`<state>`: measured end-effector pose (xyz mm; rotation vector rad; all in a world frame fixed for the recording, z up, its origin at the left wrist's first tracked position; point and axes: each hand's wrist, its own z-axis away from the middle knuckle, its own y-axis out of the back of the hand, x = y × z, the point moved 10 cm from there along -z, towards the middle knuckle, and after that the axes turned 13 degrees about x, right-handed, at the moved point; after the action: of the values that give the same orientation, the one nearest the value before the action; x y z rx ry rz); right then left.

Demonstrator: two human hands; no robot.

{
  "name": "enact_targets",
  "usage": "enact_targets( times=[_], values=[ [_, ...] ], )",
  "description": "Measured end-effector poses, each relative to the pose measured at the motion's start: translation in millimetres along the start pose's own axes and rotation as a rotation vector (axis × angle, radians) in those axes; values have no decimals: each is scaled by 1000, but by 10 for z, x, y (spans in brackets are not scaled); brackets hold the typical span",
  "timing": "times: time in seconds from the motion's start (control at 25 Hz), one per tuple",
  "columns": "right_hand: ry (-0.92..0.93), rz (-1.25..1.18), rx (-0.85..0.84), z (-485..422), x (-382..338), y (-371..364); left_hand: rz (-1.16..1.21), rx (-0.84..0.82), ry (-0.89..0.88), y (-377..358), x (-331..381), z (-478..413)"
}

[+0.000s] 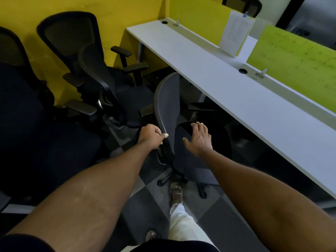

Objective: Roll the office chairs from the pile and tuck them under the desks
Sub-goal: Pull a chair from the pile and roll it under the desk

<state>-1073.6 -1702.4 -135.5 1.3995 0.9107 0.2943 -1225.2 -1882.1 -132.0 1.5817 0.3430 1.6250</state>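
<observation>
left hand (151, 136) grips the chair's (168, 99) stiff back edge, right hand (199, 139) lies spread on its seat (221, 144); on casters (203, 194) it should roll lightly, steered best from the back.

The strip of floor (145, 206) between the pile (36, 124) and the desk (236, 91) is narrow. The grey chair (168, 99) fills its far end, just beside the desk edge, and its base (166, 178) spreads over the tiles near a foot (176, 192). In the pile, a mesh chair (72, 44) and other dark chairs stand packed against the wall (101, 8); 2 armrests (135, 67) stick out toward the grey chair, close to it. Under the desk it is dark, so I cannot tell what stands there. Above the desk top the way is free up to the divider (300, 70).
</observation>
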Motion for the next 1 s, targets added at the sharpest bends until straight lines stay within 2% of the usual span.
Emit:
enact_targets(
  times=[0.04, 0.12, 0.28, 0.4, 0.56, 0.76, 0.84, 0.92, 1.0],
  values=[
    [-13, -38, 12, 39, -34, 22, 50, -64, -9, -25, -36, 108],
    [-42, -118, 9, 122, -154, 39, 69, -82, -41, 42, -103, 246],
    [-54, -261, -196, 267, -520, -192, 24, 66, -42, 307, -358, 273],
    [74, -130, -275, 349, -724, -318, -25, 107, -52, 383, -452, 260],
    [125, 36, -287, 305, -571, -312, -82, 126, -119, 367, -344, 205],
    [238, 102, -271, 427, -325, -172, -383, 91, -424, 117, 261, 215],
    [220, 120, -242, 510, -162, -105, -506, 97, -511, -8, 471, 275],
    [173, 142, -207, 621, 30, -18, -632, 88, -671, -196, 643, 366],
    [151, 181, -167, 729, 184, 37, -763, -2, -817, -446, 696, 495]
  ],
)
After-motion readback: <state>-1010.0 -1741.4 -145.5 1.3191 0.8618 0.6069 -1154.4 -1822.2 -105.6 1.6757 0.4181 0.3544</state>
